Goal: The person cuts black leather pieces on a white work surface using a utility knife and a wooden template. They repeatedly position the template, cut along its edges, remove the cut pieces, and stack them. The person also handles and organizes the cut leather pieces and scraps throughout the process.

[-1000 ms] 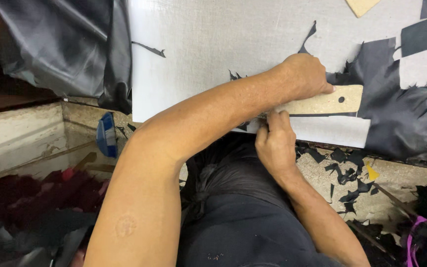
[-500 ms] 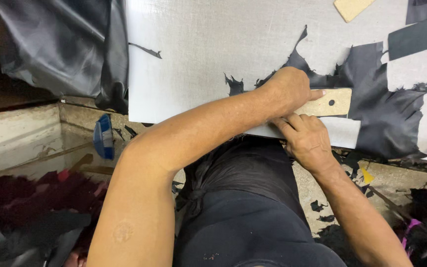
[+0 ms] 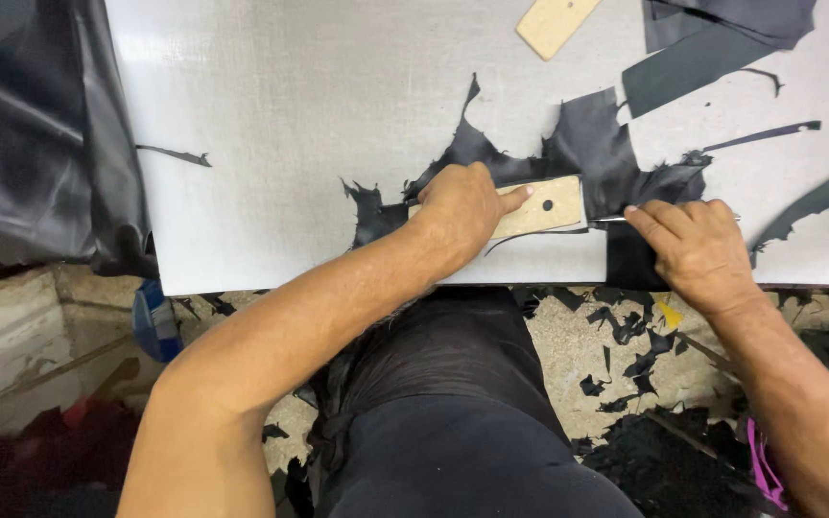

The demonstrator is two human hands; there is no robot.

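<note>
The left hand (image 3: 467, 206) lies flat with its fingers spread on a pale wooden template (image 3: 539, 207), pushing it down on a piece of thin black sheet (image 3: 587, 144) near the front edge of the white worktop (image 3: 290, 115). The right hand (image 3: 698, 245) is curled around a thin metal blade (image 3: 606, 220), and only the tip shows, so I cannot tell how tight the grip is. To do this cut well, I think the left hand should press hard so the template cannot slip, and the blade should stay close against the template's edge (with the left fingers kept back from it). The black sheet looks soft and a bit shiny, with ragged, torn-looking edges. It sits under the template and spreads out to the far side and to the right. Small black scraps (image 3: 626, 336) lie on the floor below, a second wooden template (image 3: 554, 21) rests at the far edge, and more black pieces (image 3: 712, 58) lie to the far right.
</note>
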